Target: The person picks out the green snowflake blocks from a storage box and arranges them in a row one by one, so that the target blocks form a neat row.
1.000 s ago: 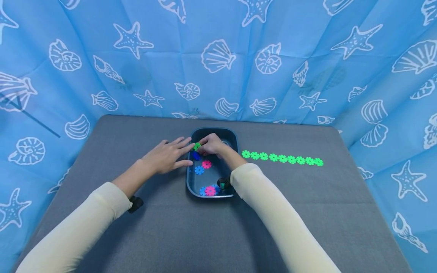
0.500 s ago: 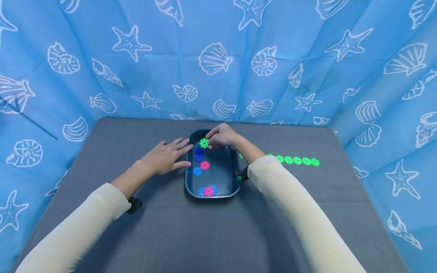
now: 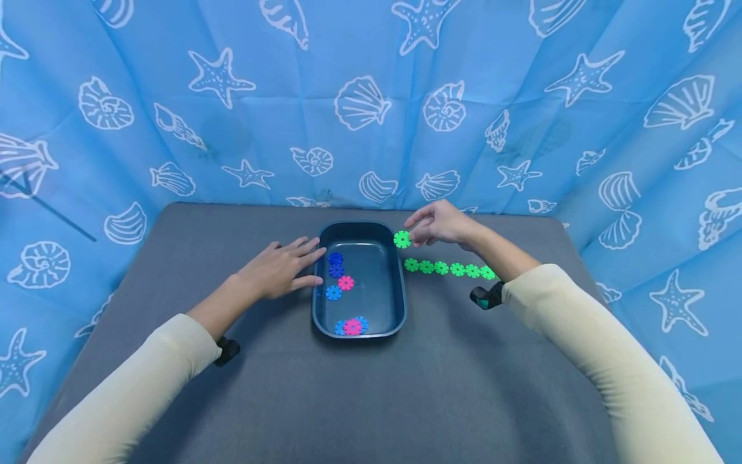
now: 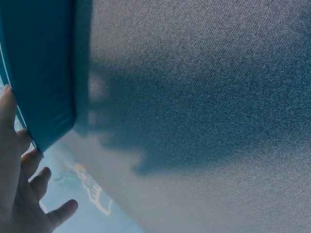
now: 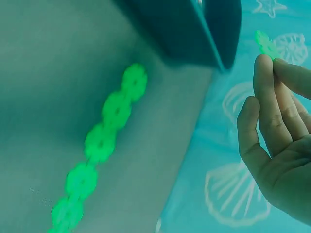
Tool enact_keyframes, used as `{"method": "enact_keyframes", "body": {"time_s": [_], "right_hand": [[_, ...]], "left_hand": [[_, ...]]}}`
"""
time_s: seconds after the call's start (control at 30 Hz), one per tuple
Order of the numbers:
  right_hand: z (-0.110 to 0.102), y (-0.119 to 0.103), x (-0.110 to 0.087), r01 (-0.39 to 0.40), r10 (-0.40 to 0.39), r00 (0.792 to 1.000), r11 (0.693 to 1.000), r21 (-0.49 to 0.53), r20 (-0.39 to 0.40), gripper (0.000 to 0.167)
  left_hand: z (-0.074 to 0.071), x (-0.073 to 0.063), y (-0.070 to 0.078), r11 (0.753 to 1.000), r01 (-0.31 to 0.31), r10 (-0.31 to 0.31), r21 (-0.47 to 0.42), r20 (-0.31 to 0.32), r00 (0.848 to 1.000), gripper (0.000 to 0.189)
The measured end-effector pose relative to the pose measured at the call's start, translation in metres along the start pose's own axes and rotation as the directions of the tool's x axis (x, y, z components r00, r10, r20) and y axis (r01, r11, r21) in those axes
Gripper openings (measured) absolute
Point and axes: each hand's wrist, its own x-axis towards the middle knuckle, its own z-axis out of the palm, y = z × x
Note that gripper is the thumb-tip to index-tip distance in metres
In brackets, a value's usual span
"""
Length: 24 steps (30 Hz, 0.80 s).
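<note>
Between the thumb and fingers of my right hand [image 3: 443, 223], a green notched plastic disc [image 3: 402, 239] is pinched. It hangs just past the far right side of the dark blue tray [image 3: 403, 298], above one end of a row of green discs [image 3: 441, 268]. In the right wrist view the held disc [image 5: 265, 44] shows at the fingertips. My left hand [image 3: 281, 267] lies with straight, spread fingers at the tray's left rim. The left wrist view shows those fingertips [image 4: 32, 160] against the tray's edge. The forearm covers the row's right end.
Inside the tray lie dark blue discs [image 3: 336, 270], a pink disc [image 3: 346, 283] and a light blue disc [image 3: 333, 293]. Another pink disc [image 3: 352, 327] overlaps blue ones near the front. The grey table [image 3: 371, 399] ends at a blue shell-print curtain [image 3: 400, 148].
My right hand has lifted the green disc out of the tray and carried it right, over the rim. My left hand has stayed at the tray's left side.
</note>
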Motion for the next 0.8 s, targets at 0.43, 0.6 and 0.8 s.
{"method": "enact_keyframes", "body": {"time_s": [0.43,0.6,0.8], "right_hand": [[-0.073,0.081,-0.061,-0.116,0.117,0.985,0.993,0.019,-0.126,0.043],[-0.089,0.123,-0.076,-0.182,0.186,0.962,0.983,0.037,-0.198,0.047],[-0.098,0.176,-0.089,-0.250,0.279,0.922,0.958,0.138,-0.268,0.047]], "left_hand": [[0.002,0.002,0.000,1.000,0.016,-0.016,-0.023,0.026,1.000,0.073],[0.000,0.002,-0.001,1.000,0.017,-0.017,-0.020,0.028,0.999,0.073],[0.000,0.002,-0.001,1.000,0.012,-0.012,-0.015,0.027,1.000,0.073]]}}
